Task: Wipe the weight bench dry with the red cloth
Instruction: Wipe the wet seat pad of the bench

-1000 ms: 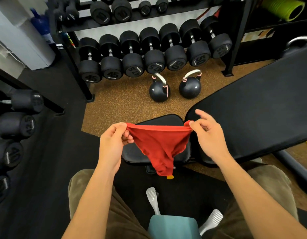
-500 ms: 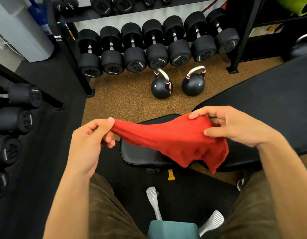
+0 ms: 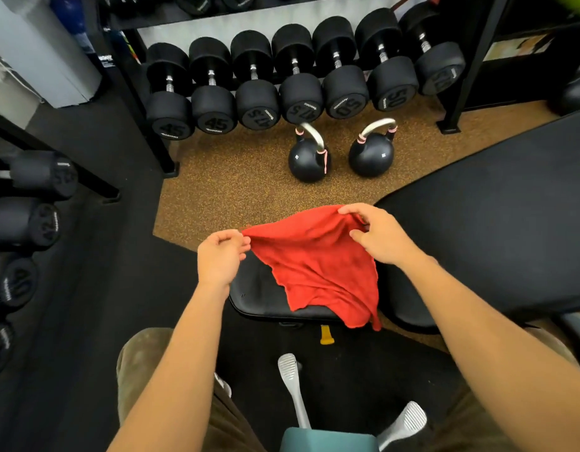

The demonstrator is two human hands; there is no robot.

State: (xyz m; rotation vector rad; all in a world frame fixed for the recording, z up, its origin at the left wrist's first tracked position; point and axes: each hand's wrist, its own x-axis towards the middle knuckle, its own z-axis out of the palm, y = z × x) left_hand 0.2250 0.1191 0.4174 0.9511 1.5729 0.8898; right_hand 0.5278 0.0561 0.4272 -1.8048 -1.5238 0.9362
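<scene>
Both hands are spreading the soft red cloth [image 3: 318,269] over the small black padded seat [image 3: 259,298] of the weight bench, and this is the change that matters: a second ago the cloth was hanging between them as a narrow, bunched sling, and half a second ago it was only partly opened and sagging off to the right. Now it is draping as a broad sheet, its lower edge trailing across the seat pad and over the front lip (whether it is actually pressing on the vinyl is hard to tell).

The left hand [image 3: 220,259] is pinching one corner between thumb and curled fingers, closed tight on the fabric. The right hand [image 3: 376,236] is gripping the opposite upper edge, fingertips hooked over the fold, thumb underneath.

The long black padded backrest [image 3: 497,243] is lying just beside the cloth to the right, untouched by it. Two dark kettlebells with steel handles [image 3: 340,154] are standing on the speckled brown floor beyond.

Judging from this, the person is finishing the unfolding and is about to lay the cloth flat; wiping proper is not yet under way.
</scene>
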